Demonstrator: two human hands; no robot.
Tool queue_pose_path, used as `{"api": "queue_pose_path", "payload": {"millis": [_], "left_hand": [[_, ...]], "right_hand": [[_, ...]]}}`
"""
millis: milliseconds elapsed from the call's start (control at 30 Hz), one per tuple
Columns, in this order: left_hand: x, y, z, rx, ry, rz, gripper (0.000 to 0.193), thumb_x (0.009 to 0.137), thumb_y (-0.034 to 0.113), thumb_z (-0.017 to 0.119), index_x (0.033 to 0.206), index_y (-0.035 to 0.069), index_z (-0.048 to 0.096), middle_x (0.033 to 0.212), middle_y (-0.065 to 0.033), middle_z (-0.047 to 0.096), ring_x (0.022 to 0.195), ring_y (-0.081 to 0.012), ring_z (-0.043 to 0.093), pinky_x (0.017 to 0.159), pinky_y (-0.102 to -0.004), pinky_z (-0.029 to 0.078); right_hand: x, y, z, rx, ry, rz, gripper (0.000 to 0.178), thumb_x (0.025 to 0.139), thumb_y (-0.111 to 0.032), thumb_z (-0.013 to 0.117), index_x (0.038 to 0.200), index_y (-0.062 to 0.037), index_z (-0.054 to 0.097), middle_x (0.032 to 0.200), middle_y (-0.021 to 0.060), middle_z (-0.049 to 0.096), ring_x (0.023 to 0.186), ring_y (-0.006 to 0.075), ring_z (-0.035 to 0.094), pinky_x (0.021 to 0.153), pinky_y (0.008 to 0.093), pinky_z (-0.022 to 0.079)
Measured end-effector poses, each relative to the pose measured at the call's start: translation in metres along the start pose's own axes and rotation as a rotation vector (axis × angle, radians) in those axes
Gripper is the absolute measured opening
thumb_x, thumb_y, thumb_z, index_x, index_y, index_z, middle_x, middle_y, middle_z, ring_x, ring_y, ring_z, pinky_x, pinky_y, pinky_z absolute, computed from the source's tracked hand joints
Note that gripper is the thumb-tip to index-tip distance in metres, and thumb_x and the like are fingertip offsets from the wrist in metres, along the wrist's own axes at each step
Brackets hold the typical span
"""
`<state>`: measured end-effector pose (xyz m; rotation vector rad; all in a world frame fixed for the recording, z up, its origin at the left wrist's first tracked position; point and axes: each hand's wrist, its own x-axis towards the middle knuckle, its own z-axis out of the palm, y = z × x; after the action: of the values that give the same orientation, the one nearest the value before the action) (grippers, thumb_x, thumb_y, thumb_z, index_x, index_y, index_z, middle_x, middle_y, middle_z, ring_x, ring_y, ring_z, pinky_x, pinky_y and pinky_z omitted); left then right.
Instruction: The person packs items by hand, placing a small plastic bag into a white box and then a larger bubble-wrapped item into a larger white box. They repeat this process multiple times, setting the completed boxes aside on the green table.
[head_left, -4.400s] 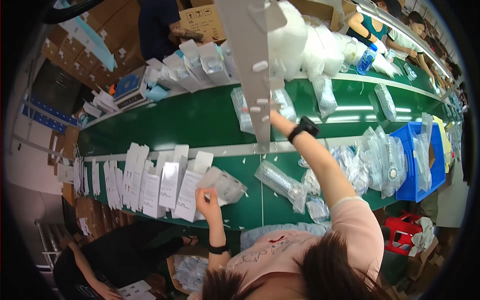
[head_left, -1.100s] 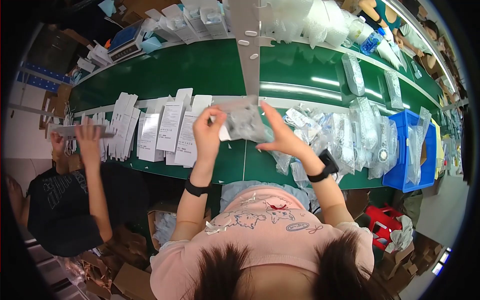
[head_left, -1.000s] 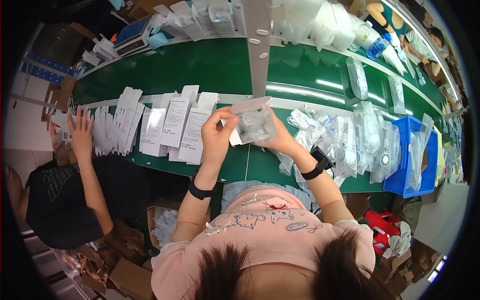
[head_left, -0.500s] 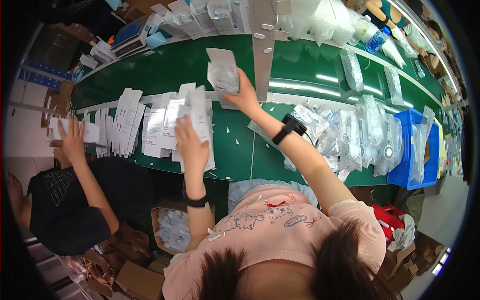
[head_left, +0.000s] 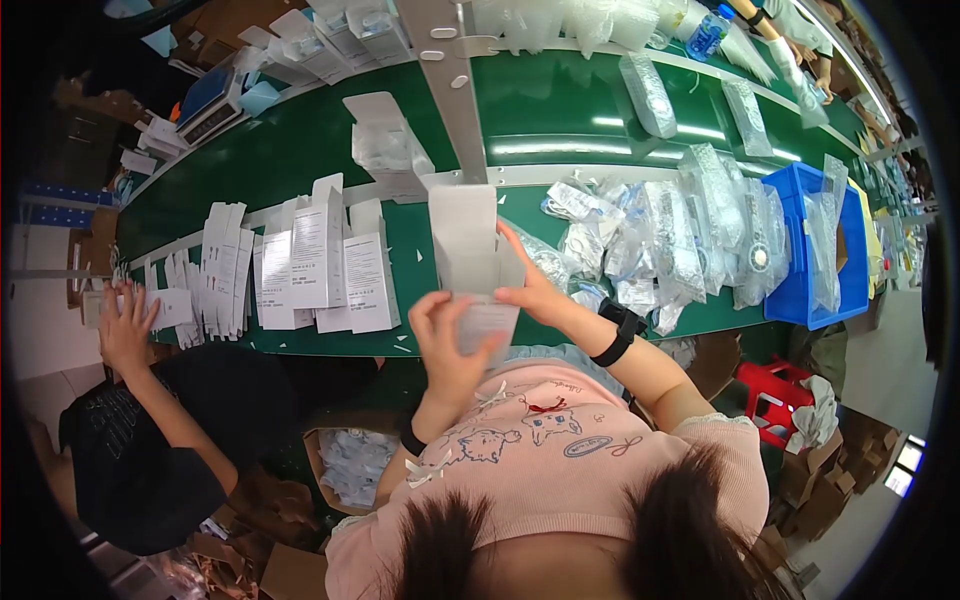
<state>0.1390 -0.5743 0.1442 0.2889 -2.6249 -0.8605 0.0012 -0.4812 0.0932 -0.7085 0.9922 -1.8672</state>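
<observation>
A white cardboard box [head_left: 465, 232] with its top flap raised is between my two hands, in front of my chest. My right hand [head_left: 540, 285] grips its right side, the thumb across the front. At its lower end my left hand [head_left: 450, 345] has its fingers bent round the box, slightly smeared by motion. Just beyond, another white box [head_left: 395, 150] stands with its flap up and something in clear plastic inside. Left of my hands, several white printed boxes [head_left: 320, 260] lie flat in overlapping rows. Plastic-wrapped items [head_left: 655, 245] are heaped to the right.
A blue bin [head_left: 815, 250] stands right of the heap. A metal post [head_left: 448, 85] rises at the bench's far edge. Bubble-wrap pouches [head_left: 648, 95] lie farther back. At left a co-worker's hand [head_left: 125, 325] rests on boxes. A carton of plastic packets [head_left: 355, 465] sits below.
My right hand has let go of the filled box, left standing at the back, and moved nearer to me. My left hand has brought a box from the row to the middle; both hands hold it.
</observation>
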Motion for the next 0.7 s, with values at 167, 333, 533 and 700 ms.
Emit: {"api": "queue_pose_path", "payload": {"millis": [167,333,533,700], "left_hand": [[0.034,-0.019,-0.006,-0.701,0.116,-0.276,0.093,0.054,0.016,0.080,0.130,0.008,0.026,0.128,-0.0171,0.025,0.118,-0.0321,0.031,0.089,-0.0402,0.035],[0.038,-0.041,-0.017,-0.404,0.176,-0.338,0.086,0.054,0.013,0.079,0.125,0.009,0.030,0.125,-0.0151,0.027,0.112,-0.0304,0.036,0.088,-0.0379,0.037],[0.047,-0.056,0.018,0.009,0.235,-0.237,0.081,0.053,0.011,0.079,0.119,0.008,0.032,0.122,-0.0139,0.034,0.108,-0.0294,0.040,0.088,-0.0372,0.037],[0.047,-0.056,0.053,-0.183,0.312,-0.076,0.076,0.054,0.008,0.079,0.112,0.008,0.029,0.122,-0.0194,0.033,0.108,-0.0338,0.040,0.088,-0.0404,0.037]], "right_hand": [[0.013,-0.011,-0.009,-0.027,0.069,0.089,0.089,0.071,-0.025,0.067,0.138,-0.0061,0.011,0.138,0.0156,0.022,0.128,0.0288,0.022,0.102,0.0387,0.024],[0.038,0.022,-0.059,-1.447,0.206,0.092,0.086,0.065,-0.017,0.068,0.135,-0.0067,0.019,0.126,0.0205,0.036,0.113,0.0382,0.039,0.097,0.0395,0.032],[0.037,0.004,-0.066,-1.333,0.192,0.464,0.085,0.061,-0.009,0.067,0.133,-0.0147,0.024,0.114,0.0232,0.043,0.101,0.0381,0.047,0.085,0.0383,0.044],[0.014,-0.085,-0.053,-0.169,0.654,-0.168,0.072,0.070,-0.006,0.060,0.131,-0.0100,0.021,0.109,0.0152,0.045,0.097,0.0279,0.051,0.086,0.0401,0.043]]}}
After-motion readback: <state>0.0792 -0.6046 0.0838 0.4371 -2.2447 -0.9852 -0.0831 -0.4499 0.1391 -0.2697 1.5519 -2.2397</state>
